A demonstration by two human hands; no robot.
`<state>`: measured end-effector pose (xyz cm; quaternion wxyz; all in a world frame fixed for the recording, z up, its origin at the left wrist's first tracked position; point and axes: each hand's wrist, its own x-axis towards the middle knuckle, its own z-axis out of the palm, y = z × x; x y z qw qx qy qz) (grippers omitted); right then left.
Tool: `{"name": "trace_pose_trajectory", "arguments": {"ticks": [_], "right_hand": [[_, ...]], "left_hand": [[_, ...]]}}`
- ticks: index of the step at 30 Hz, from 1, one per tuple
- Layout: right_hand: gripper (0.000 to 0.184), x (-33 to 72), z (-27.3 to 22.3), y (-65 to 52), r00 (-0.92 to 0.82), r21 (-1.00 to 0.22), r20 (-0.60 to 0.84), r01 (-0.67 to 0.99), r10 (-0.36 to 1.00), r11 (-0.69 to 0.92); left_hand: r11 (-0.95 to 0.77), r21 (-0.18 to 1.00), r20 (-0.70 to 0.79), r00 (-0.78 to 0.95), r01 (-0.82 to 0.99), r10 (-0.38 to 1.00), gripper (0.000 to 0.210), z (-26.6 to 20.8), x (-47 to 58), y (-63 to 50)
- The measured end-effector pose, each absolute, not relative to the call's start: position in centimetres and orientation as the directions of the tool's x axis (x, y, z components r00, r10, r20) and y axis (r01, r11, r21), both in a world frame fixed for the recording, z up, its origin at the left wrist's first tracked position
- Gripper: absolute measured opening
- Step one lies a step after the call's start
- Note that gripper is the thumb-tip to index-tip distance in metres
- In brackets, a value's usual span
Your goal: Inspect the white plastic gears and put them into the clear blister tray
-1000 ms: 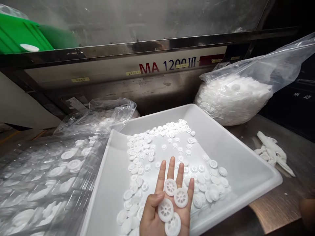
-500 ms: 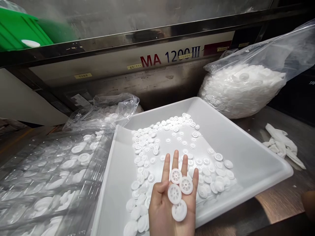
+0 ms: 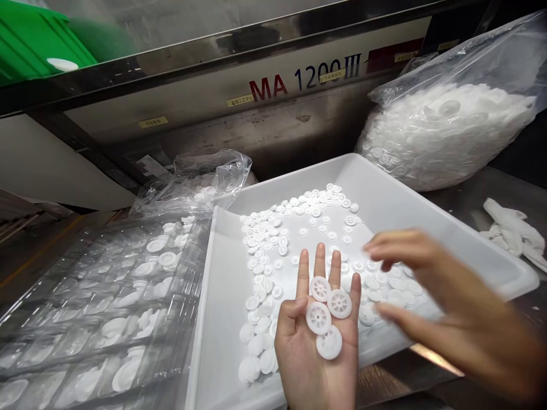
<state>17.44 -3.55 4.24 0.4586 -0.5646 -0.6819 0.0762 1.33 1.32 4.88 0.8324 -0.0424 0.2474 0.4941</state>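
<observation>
My left hand (image 3: pixel 294 350) is palm up over the tray, fingers spread. It holds several white plastic wheels (image 3: pixel 318 319) with spoked centres, lying on the palm and finger bases. At the right, my right hand (image 3: pixel 444 285) hovers over the tray's near right part, blurred by motion. Its thumb and fingers are apart with nothing visible between them. Beneath both hands is a white plastic tray (image 3: pixel 465 242), where many similar small wheels (image 3: pixel 260 341) lie loose along the left side, the back and the right.
Left of the tray stand clear compartmented trays (image 3: pixel 106 302) with white parts. A clear bag (image 3: pixel 205 182) lies behind them. At the back right is a full bag of white parts (image 3: pixel 448 136), near a white glove (image 3: pixel 515 230). A green crate (image 3: pixel 34 40) sits at the upper left.
My right hand has come into view from the right, over the tray. My left hand stays palm up with the wheels on it. The whole view has shifted slightly.
</observation>
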Motion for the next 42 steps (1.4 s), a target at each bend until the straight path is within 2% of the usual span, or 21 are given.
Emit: {"name": "trace_pose_trajectory", "arguments": {"ticks": [3,8,10,15,19,25,32,36,42], "right_hand": [[0.023,16.4,3.4,-2.9,-0.089,-0.581,0.532,0.686,0.842,0.439],[0.029,15.9,2.4,-3.0,-0.109,-0.606,0.497,0.666,0.861,0.434],[0.029,16.0,2.5,-3.3,-0.091,-0.643,0.477,0.642,0.874,0.418],[0.008,16.3,3.1,-2.6,0.017,-0.776,0.433,0.515,0.901,0.363],[0.009,16.3,4.0,-0.9,0.137,-0.836,0.422,0.44,0.896,0.326],[0.008,15.9,4.7,0.6,0.145,-0.803,0.395,0.533,0.907,0.265],[0.001,15.7,3.1,-1.9,0.127,-0.73,0.391,0.646,0.912,0.224],[0.008,15.3,2.7,-2.4,0.11,-0.722,0.35,0.664,0.93,0.193],[0.024,15.9,2.3,-1.4,0.238,-0.711,0.384,0.693,0.892,0.121]], "left_hand": [[0.532,0.131,-0.545,0.387,-0.837,0.744,0.073,5.4,1.5,1.6],[0.518,0.138,-0.582,0.354,-0.844,0.732,0.072,6.0,1.9,1.6],[0.513,0.122,-0.581,0.358,-0.85,0.731,0.073,6.0,2.0,1.5],[0.525,0.084,-0.574,0.389,-0.847,0.72,0.072,5.8,2.0,1.3],[0.573,0.075,-0.501,0.466,-0.816,0.729,0.071,5.5,1.9,1.3],[0.625,0.062,-0.457,0.535,-0.778,0.711,0.076,5.5,1.9,1.2],[0.627,0.107,-0.586,0.461,-0.772,0.667,0.075,6.9,2.3,1.1],[0.614,0.062,-0.602,0.461,-0.787,0.652,0.078,7.3,2.4,1.2],[0.611,0.077,-0.587,0.459,-0.788,0.666,0.073,7.5,2.3,1.2]]}}
